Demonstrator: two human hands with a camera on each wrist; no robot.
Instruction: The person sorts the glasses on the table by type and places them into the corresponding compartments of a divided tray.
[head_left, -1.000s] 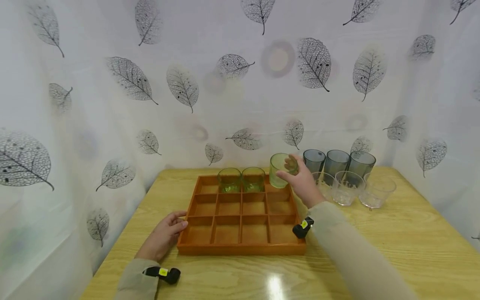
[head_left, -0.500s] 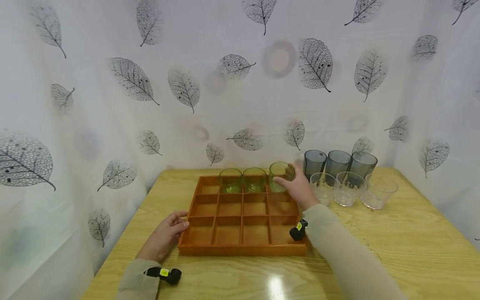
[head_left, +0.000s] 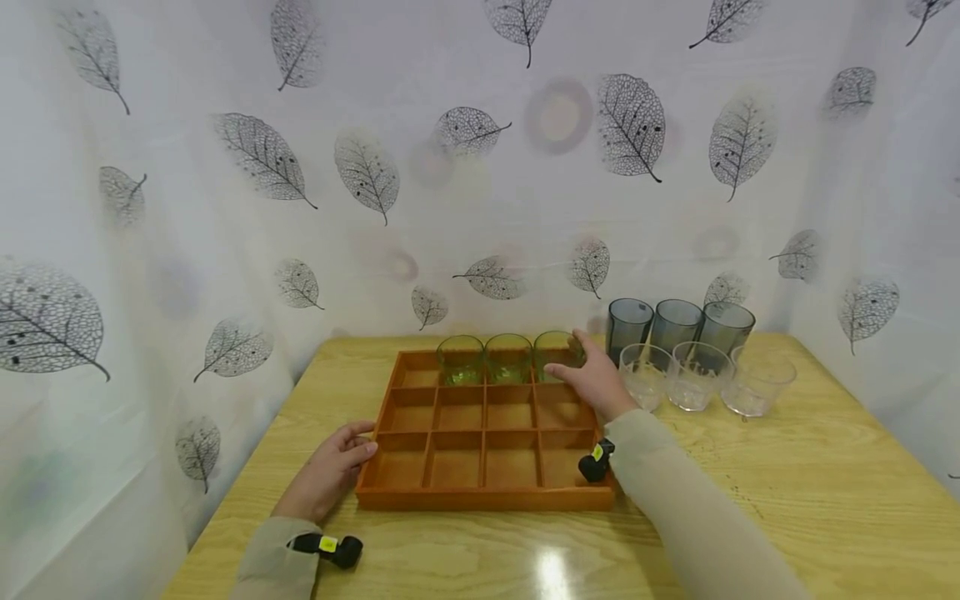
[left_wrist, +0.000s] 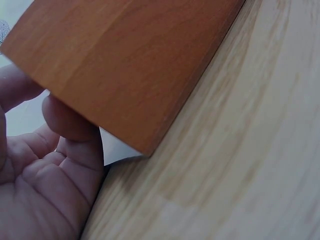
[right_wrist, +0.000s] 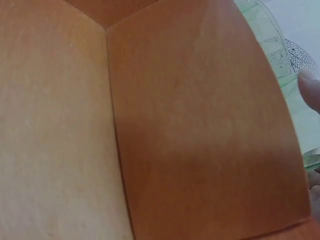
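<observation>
My right hand (head_left: 600, 380) grips a green glass (head_left: 545, 352) by its side, thumb in front and fingers behind. That glass stands low in the back right compartment of a brown wooden divided tray (head_left: 485, 500). To its left, two more green glasses (head_left: 461, 360) sit in back-row compartments. My left hand (head_left: 328, 468) rests against the tray's left side, its fingertips touching the wall. In the left wrist view its fingers (left_wrist: 70, 117) lie beside the tray corner. Tray wood fills most of the right wrist view, with my thumb (right_wrist: 310, 90) and the green glass (right_wrist: 300, 107) at the right edge.
Right of the tray, three grey-blue tall glasses (head_left: 677, 325) stand in a back row. Three clear glasses (head_left: 697, 379) stand in front of them, near my right wrist. A white leaf-print curtain (head_left: 420, 208) hangs behind the wooden table (head_left: 420, 554).
My right hand has lowered the green glass from above the tray into the back right compartment, in line with the other two. The left hand has stayed at the tray's side.
</observation>
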